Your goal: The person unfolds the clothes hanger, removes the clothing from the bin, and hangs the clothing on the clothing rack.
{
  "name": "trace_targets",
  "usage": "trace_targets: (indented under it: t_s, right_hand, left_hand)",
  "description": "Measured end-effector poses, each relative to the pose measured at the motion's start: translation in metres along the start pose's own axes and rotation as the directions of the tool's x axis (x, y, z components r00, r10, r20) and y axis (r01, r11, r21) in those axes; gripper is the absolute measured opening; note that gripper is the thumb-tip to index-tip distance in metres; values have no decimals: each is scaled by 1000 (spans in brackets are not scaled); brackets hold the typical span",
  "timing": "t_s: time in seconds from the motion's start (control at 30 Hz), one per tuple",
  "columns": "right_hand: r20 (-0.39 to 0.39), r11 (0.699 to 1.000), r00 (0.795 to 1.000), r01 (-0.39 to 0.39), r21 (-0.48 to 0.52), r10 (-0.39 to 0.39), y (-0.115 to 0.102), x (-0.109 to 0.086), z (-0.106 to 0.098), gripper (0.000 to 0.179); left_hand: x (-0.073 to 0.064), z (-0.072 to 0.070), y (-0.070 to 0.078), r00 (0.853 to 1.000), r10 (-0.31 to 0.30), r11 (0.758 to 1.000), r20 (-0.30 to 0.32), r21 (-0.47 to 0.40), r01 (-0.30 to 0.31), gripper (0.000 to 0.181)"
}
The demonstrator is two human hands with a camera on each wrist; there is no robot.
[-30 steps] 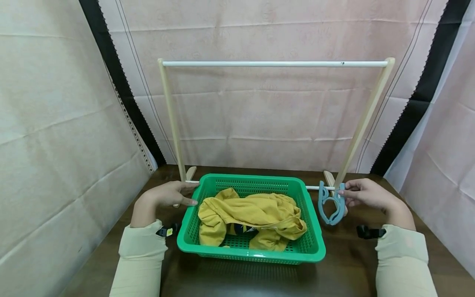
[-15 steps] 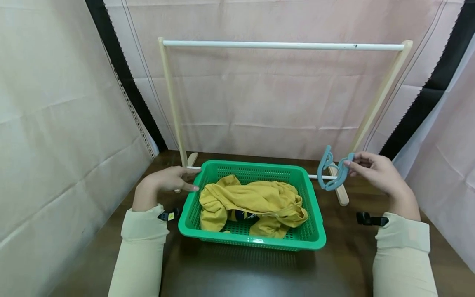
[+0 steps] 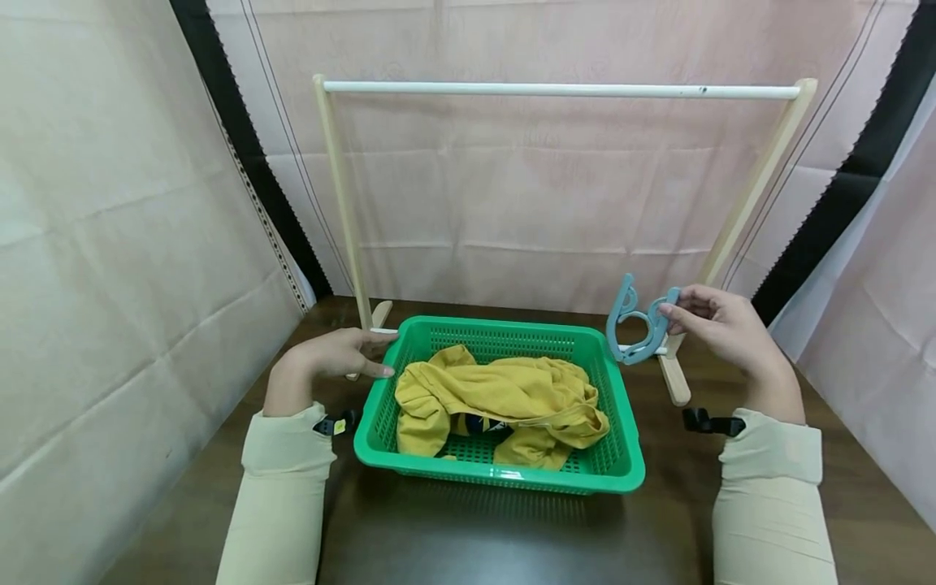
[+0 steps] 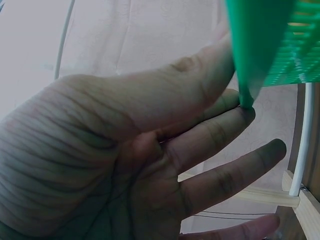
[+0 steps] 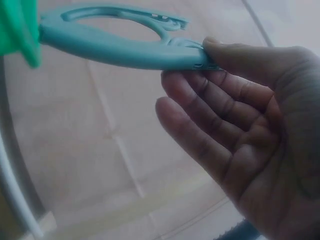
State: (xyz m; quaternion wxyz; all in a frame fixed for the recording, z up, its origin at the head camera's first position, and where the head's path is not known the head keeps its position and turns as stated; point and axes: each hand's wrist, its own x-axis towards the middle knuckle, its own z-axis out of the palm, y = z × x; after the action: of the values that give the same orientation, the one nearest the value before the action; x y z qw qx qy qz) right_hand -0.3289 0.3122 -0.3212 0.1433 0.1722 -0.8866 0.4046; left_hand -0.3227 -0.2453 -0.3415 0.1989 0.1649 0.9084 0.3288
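Right hand (image 3: pixel 724 327) pinched an arm tip of the clip (image 5: pixel 120 54), thumb against fingertips, just beside the basket's (image 3: pixel 508 479) right rim. Clip looked light, stiff, slick; arm tips seemed best to hold. Left hand (image 3: pixel 325 363), fingers mostly straight, touched the left rim. Cloth (image 3: pixel 504 398) lay inside.

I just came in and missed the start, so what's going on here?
A person's left hand touches the left rim of a green basket on the table. Their right hand pinches a light-blue curved piece, perhaps a folding hanger, and holds it up by the basket's right side. A crumpled yellow cloth lies in the basket, not on the hanger piece, and a rack stands behind.
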Motion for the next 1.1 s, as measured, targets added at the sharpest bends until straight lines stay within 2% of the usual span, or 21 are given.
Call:
trace_targets:
  t_s: [0.17, 0.3, 0.47, 0.73, 0.93, 1.1]
  right_hand:
    - [33, 997, 998, 42, 57, -44, -5, 2, 10, 30]
    - [32, 995, 997, 68, 78, -70, -12, 5, 17, 29]
    - [12, 983, 995, 101, 153, -104, -20, 10, 26, 24]
    - [-10, 982, 993, 115, 150, -114, -36, 17, 31, 23]
    - [-4, 956, 983, 180, 230, -184, -50, 24, 38, 22]
    - [9, 939, 982, 178, 294, -189, -64, 24, 48, 22]
  left_hand:
    - [-3, 6, -4, 1000, -12, 999, 4, -35, 12, 78]
    - [-4, 9, -5, 1000, -16, 999, -4, -31, 15, 77]
    - [-4, 8, -5, 1000, -6, 1000, -12, -20, 6, 77]
    - [-3, 4, -3, 1000, 20, 1000, -22, -15, -20, 79]
    - [-3, 2, 0, 1000, 14, 1000, -24, -23, -14, 79]
    - [-7, 2, 5, 999, 4, 1000, -32, 20, -3, 77]
